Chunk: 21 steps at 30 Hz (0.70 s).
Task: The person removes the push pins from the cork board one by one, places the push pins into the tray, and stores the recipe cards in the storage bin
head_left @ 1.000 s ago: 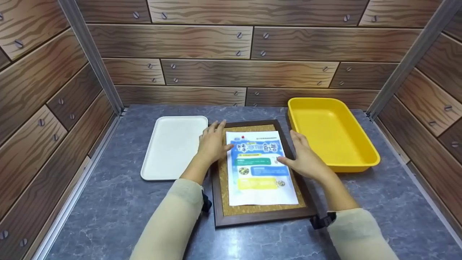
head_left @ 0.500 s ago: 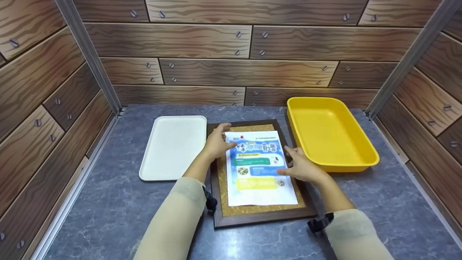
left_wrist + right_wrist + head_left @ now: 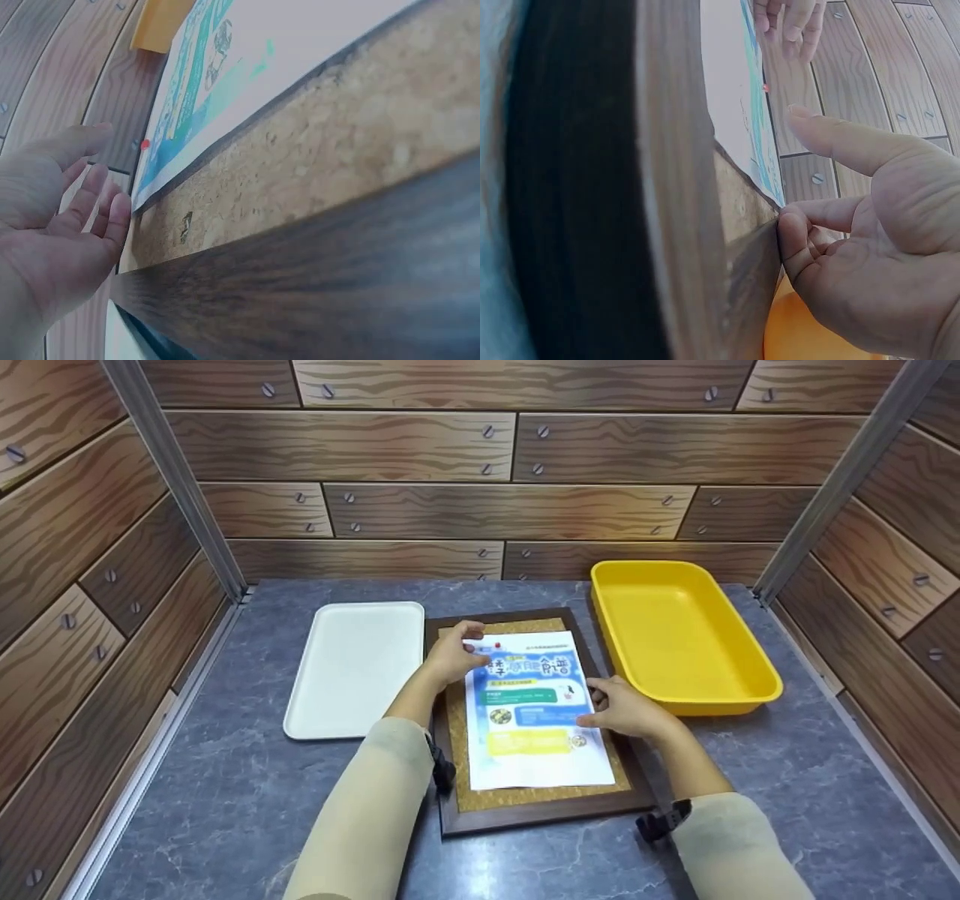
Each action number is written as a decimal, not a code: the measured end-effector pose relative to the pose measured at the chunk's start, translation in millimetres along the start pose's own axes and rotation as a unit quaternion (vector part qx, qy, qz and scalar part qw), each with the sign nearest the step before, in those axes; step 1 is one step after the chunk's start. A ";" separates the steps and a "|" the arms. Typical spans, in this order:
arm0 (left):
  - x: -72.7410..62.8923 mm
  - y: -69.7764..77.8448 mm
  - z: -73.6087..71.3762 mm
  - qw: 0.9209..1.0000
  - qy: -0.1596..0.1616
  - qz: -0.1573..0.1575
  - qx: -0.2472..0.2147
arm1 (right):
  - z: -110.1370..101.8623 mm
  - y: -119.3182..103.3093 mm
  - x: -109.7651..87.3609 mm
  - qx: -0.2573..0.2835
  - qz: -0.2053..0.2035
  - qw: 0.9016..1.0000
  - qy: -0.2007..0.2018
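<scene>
On the grey, marble-patterned desk (image 3: 217, 802), we see a rectangular cork board with a dark brown frame (image 3: 540, 813) lying flat, presumably so that it is backed firmly against any pressing. The white printed paper sheet with blue, green and yellow blocks (image 3: 536, 765) lies inside the frame, cork showing along its far, left and near sides. What looks like a small red round-headed pin (image 3: 497, 645) sits by its far-left corner; we judge that it fixes that part alone. We read the left grip (image 3: 452, 658) as relaxed, its fingers loosely bent just beside the pin, with nothing seen pinched. The right grip (image 3: 628, 709) is at the sheet's right edge, fingers curled and thumb apart; we cannot tell whether it catches the paper. With one at each side, we think, the sheet could be kept straight. A shallow white rectangular tray (image 3: 356, 671) on the left and a deeper yellow rectangular tray (image 3: 682, 630) on the right flank the board, which seems to leave the near side free for reaching in.
</scene>
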State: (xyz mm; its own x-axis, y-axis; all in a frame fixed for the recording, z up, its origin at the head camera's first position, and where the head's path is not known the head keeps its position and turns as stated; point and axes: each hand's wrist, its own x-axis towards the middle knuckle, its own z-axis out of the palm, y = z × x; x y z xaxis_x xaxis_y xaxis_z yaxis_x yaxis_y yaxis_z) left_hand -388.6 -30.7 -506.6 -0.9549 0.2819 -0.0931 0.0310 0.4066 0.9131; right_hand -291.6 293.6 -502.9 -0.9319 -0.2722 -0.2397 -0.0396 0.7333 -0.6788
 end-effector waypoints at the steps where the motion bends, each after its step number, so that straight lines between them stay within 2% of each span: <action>1: 0.2 -1.1 -0.4 1.000 -0.004 -0.003 0.001 | 0.8 -0.2 0.5 0.002 -0.002 1.000 0.000; 7: -0.4 -5.9 -1.8 0.999 -0.025 -0.023 0.025 | 4.5 -0.8 3.6 0.020 -0.018 1.000 -0.003; 13: 1.1 -3.7 -1.7 0.997 -0.032 -0.043 0.056 | 4.2 1.1 5.8 0.050 -0.012 0.999 0.003; 17: 6.5 -0.7 1.3 0.992 -0.024 -0.044 0.113 | 3.6 1.1 5.3 0.062 -0.011 0.998 0.006; 21: 17.4 -0.6 8.0 0.980 -0.009 -0.026 0.197 | 3.2 3.0 5.7 0.079 -0.010 0.997 0.008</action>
State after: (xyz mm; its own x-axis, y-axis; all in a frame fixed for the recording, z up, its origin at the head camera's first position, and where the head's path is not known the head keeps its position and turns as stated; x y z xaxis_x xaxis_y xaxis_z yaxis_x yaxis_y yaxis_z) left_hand -402.9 -19.1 -511.9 -0.9531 0.2659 -0.1449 0.0980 0.7236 0.6833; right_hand -295.9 292.3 -508.5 -0.9372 -0.2754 -0.2140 -0.0031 0.6201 -0.7846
